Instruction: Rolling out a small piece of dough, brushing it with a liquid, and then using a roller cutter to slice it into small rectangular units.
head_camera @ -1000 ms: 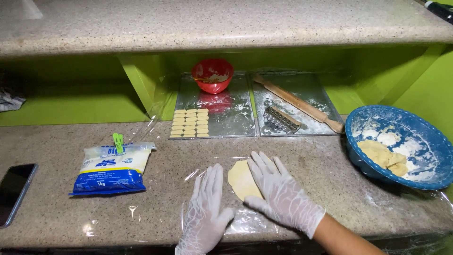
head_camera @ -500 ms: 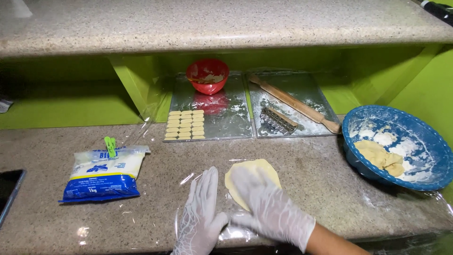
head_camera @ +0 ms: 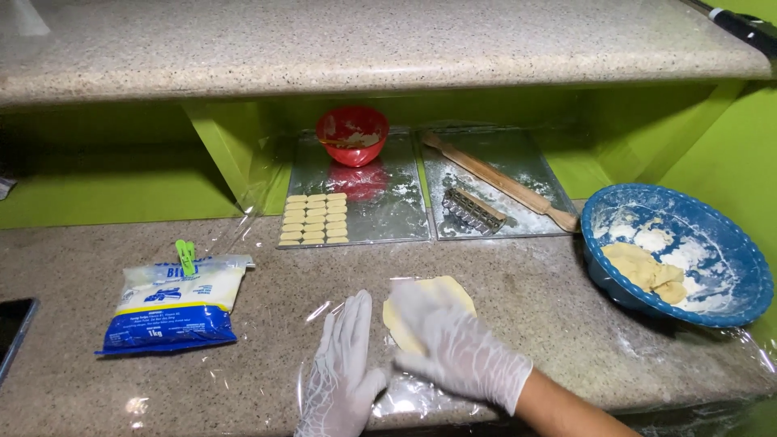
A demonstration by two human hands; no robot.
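Observation:
A flat pale-yellow dough piece (head_camera: 441, 293) lies on clear plastic film (head_camera: 320, 311) spread over the speckled counter. My right hand (head_camera: 457, 348), in a clear glove, lies flat on the dough's near half with fingers spread. My left hand (head_camera: 344, 368), also gloved, rests flat on the film just left of the dough. Neither hand grips anything.
A blue-and-white flour bag (head_camera: 174, 303) with a green clip lies at left. A metal tray (head_camera: 380, 206) behind holds cut dough pieces (head_camera: 316, 218) and a red bowl (head_camera: 352, 133). A second tray (head_camera: 526, 166) carries a rolling pin (head_camera: 502, 182) and a metal cutter (head_camera: 472, 210). A blue bowl (head_camera: 712, 311) of dough stands right.
My right hand has slid back and forth over the dough, which has spread wider and flatter. My left hand stayed on the film. The view has shifted slightly.

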